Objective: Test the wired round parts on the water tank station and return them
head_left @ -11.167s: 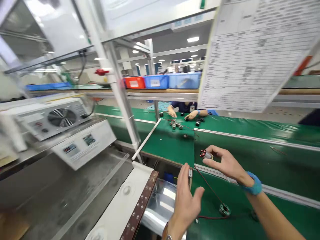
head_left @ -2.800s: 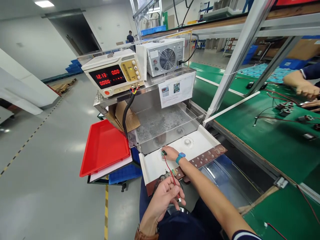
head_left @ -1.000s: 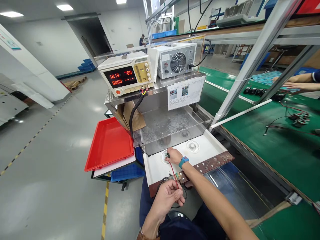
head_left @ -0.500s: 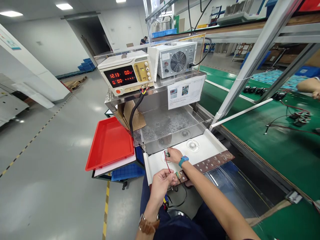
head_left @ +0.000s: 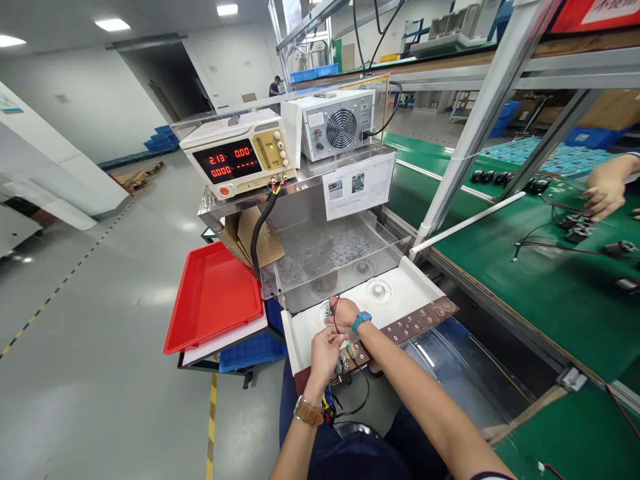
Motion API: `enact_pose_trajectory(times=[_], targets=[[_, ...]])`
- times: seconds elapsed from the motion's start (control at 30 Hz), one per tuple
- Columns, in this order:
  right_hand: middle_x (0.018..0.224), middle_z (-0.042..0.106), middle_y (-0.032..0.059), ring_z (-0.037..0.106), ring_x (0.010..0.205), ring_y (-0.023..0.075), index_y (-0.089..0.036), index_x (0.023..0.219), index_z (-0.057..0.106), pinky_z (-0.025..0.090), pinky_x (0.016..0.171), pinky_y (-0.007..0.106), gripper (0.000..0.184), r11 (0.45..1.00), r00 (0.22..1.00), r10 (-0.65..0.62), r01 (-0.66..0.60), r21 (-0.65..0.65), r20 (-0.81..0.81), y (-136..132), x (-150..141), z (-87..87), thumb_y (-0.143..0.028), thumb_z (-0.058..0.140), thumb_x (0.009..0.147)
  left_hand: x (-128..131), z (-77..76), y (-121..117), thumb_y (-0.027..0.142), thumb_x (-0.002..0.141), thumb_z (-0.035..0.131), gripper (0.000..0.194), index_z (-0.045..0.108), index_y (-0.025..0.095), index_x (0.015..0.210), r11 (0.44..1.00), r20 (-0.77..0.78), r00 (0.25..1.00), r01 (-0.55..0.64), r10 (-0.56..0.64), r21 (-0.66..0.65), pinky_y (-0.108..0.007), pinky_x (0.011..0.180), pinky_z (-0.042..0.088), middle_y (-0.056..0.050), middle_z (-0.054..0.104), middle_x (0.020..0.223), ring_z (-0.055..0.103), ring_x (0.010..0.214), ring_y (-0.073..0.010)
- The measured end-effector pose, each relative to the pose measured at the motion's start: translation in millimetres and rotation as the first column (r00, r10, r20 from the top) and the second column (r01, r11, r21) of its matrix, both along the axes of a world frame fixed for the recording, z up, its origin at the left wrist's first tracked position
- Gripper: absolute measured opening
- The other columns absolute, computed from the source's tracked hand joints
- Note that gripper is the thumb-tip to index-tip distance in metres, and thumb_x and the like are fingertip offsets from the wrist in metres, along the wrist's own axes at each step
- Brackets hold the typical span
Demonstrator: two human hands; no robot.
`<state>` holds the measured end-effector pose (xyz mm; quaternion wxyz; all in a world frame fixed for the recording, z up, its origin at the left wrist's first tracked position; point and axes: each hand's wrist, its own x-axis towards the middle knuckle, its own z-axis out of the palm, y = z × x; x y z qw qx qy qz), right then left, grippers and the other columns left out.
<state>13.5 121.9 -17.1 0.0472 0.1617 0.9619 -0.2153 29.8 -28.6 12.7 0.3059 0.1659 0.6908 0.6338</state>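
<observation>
My right hand (head_left: 343,312) rests on the white fixture tray (head_left: 405,293), fingers closed on a small round part with a red wire (head_left: 334,308) that loops up from it. My left hand (head_left: 325,347) sits just below it at the tray's front edge, fingers pinched on the wire's end near the brown terminal strip (head_left: 410,327). A black cable (head_left: 356,400) hangs below the strip. Behind the tray stands a clear box (head_left: 330,257) under a power supply (head_left: 235,160) with red digits.
A fan-fronted unit (head_left: 336,124) stands beside the supply. A red tray (head_left: 213,297) lies to the left over a blue bin. The green conveyor (head_left: 540,280) runs on the right, with wired parts and another person's hand (head_left: 604,190) on it.
My left hand has moved up from my lap to the terminal strip, close under my right hand. The red wire now loops above the right hand. The view shifted slightly left.
</observation>
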Motion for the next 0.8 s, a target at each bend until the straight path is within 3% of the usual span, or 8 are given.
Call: enact_pose_trajectory(times=[0.17, 0.4, 0.8], targets=[[0.096, 0.068, 0.0075, 0.064, 0.089, 0.0226, -0.017, 0.104, 0.060, 0.040, 0.071, 0.026, 0.041, 1.000, 1.000, 0.010, -0.010, 0.004, 0.000, 2, -1, -5.5, -0.044, 0.073, 0.076, -1, -9.5, 0, 0.030, 0.069, 0.068, 0.014, 0.066, 0.018, 0.075, 0.998, -0.026, 0.998, 0.049, -0.050, -0.034, -0.030, 0.073, 0.050, -0.006, 0.073, 0.072, 0.072, 0.080, -0.0240], [0.091, 0.069, 0.0081, 0.064, 0.087, 0.0239, -0.018, 0.101, 0.062, 0.040, 0.069, 0.027, 0.039, 1.000, 0.999, -0.002, 0.001, -0.007, -0.045, 2, -3, -12.0, -0.043, 0.074, 0.074, -2, -10.1, 1, 0.029, 0.069, 0.066, 0.012, 0.065, 0.019, 0.074, 0.998, -0.020, 0.999, 0.049, -0.050, -0.041, -0.029, 0.071, 0.049, -0.004, 0.072, 0.071, 0.071, 0.079, -0.0231], [0.096, 0.070, 0.0077, 0.065, 0.091, 0.0230, -0.018, 0.103, 0.062, 0.040, 0.069, 0.026, 0.039, 1.000, 1.000, 0.003, -0.004, 0.002, 0.002, 0, 0, 1.2, -0.044, 0.072, 0.076, -1, -7.6, 1, 0.030, 0.067, 0.068, 0.015, 0.065, 0.018, 0.074, 0.998, 0.034, 0.997, 0.063, -0.062, -0.020, -0.029, 0.070, 0.049, -0.006, 0.073, 0.068, 0.071, 0.074, -0.0223]])
